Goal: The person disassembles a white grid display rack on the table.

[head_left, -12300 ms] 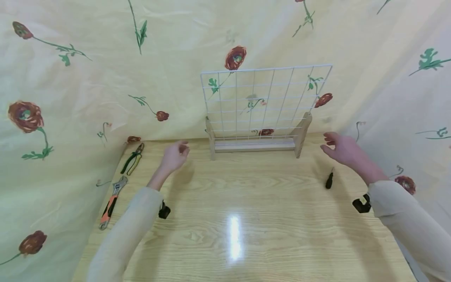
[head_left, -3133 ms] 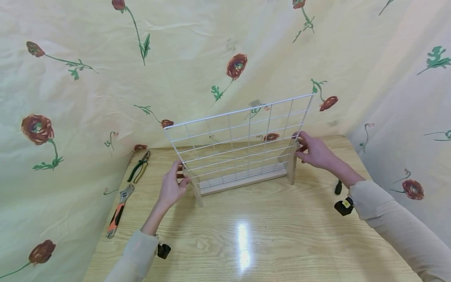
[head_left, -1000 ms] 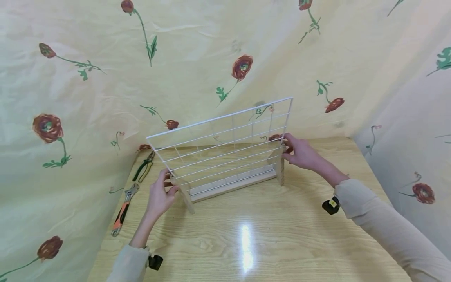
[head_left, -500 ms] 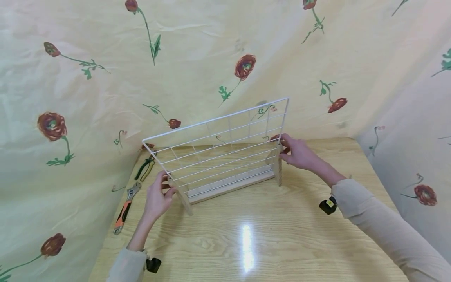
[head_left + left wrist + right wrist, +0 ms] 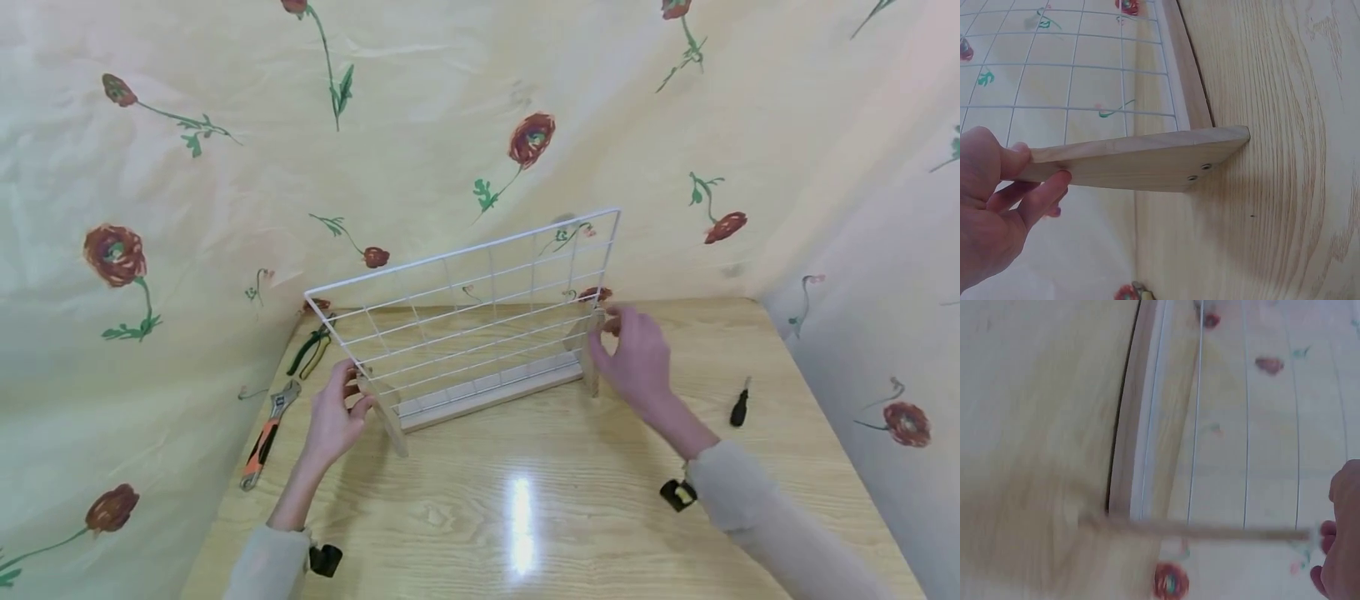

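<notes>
A white wire grid (image 5: 491,273) stands tilted in a wooden base with side panels and a bottom rail (image 5: 491,397), turned at an angle on the table. My left hand (image 5: 337,415) grips the top of the left side panel (image 5: 1129,164), thumb on one face and fingers on the other. Two screw heads (image 5: 1199,172) show low on that panel. My right hand (image 5: 637,354) is at the top of the right side panel (image 5: 1229,532), fingers bent. That panel is blurred in the right wrist view, and whether the fingers pinch it cannot be made out.
Pliers (image 5: 311,350) and an adjustable wrench (image 5: 270,433) lie along the table's left edge. A black-handled screwdriver (image 5: 739,407) lies to the right of my right hand. A flowered cloth (image 5: 420,125) hangs behind the table (image 5: 450,517).
Since the oldest frame, both hands have taken hold of the rack and brought it nearer, leftward and turned. In the last half second my right hand has rotated and shifted at the right panel.
</notes>
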`<state>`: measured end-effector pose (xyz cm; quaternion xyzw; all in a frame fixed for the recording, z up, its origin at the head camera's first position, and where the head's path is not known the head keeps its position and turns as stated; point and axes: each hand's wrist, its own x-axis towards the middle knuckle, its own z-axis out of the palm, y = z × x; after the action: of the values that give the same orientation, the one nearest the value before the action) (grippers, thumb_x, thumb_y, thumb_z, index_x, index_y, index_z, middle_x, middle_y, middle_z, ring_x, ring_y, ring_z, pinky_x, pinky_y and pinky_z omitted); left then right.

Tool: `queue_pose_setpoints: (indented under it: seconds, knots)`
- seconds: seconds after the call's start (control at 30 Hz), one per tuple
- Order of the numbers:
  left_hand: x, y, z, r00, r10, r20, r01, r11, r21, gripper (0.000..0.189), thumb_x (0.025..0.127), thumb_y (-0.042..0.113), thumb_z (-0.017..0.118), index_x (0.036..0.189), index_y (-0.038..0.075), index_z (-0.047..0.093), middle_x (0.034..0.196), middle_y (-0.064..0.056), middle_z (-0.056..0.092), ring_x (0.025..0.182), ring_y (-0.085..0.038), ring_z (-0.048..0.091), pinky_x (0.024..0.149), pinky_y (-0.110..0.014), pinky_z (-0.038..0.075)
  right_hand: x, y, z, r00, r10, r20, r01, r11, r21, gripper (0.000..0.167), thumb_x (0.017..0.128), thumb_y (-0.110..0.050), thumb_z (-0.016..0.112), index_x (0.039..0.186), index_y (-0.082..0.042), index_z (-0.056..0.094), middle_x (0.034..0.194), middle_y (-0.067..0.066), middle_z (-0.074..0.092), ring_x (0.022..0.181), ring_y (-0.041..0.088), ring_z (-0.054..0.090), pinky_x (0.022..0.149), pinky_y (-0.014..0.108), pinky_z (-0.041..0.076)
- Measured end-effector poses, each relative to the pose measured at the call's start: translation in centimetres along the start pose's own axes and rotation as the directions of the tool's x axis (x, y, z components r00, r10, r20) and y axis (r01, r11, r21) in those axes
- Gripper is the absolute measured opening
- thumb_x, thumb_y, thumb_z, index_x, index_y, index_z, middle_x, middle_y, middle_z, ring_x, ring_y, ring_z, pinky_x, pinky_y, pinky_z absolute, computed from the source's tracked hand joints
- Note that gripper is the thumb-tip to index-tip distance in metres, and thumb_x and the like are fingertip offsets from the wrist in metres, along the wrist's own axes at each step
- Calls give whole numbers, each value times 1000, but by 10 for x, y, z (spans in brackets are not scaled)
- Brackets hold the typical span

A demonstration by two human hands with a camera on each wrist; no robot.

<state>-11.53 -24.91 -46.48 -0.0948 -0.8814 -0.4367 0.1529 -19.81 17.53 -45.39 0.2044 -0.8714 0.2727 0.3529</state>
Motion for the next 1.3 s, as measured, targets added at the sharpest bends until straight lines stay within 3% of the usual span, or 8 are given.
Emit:
queue_pose_setpoints:
  seconds: [0.07,0.2,0.37,0.53,0.73,0.93,1.13,1.3]
  knots:
    - [-2,-1,0,1000,7,0,-7,1000,-8,55,79,-23,68,126,-3,48,117,-34,60,99,-53,64,72,-50,61,-9,-18,9,989,-108,-101,104,994,-43,49,78,-18,74,112,12,55,97,27,61,80,43,56,64,52,51]
    - [0,-2,2,999,38,-22,-38,999,-13,56,78,-25,68,126,-3,48,116,-35,60,98,-54,64,70,-50,61,-11,-53,31,969,-214,-120,208,976,-58,77,71,-25,85,128,6,43,123,33,45,103,48,49,81,58,48]
    - [0,-4,5,999,42,-26,-42,999,-5,57,79,-23,69,127,-1,48,117,-34,61,99,-52,65,74,-49,61,-4,-90,55,982,-162,-98,153,984,-93,117,59,-35,96,146,-8,23,147,32,20,133,52,31,100,65,43]
    - [0,-6,7,999,24,-27,-24,999,-22,58,78,-24,68,128,-1,47,119,-33,60,101,-52,64,75,-47,61,6,-111,76,993,-97,-71,89,990,-112,136,58,-42,97,155,-13,5,151,34,4,142,50,16,102,69,39]
    - [0,-6,7,998,36,-44,-37,999,-8,58,79,-24,68,128,-1,48,121,-32,60,100,-50,65,76,-46,61,15,-119,94,995,-30,-93,20,994,-110,147,57,-42,98,157,-13,-6,153,33,-7,142,50,14,103,71,36]
    - [-1,-5,7,998,30,-46,-31,999,-19,58,80,-23,68,129,-1,47,119,-33,60,100,-52,65,73,-46,62,19,-120,106,994,15,-106,-32,987,-158,150,59,-45,97,157,-12,-12,155,29,-18,139,55,20,96,72,42]
    - [-2,-6,7,998,33,-51,-34,999,-9,58,80,-25,67,129,-1,47,118,-34,60,99,-53,64,73,-47,62,21,-121,109,992,45,-115,-64,985,-163,145,57,-44,96,156,-12,-6,156,29,-17,131,55,31,84,64,49]
    - [-1,-5,9,999,7,-52,-8,1000,-20,58,79,-25,67,127,-1,48,117,-33,61,100,-52,64,75,-45,62,22,-120,109,987,38,-154,-62,986,-156,139,56,-42,97,153,-14,2,156,30,-9,127,52,37,88,63,49]
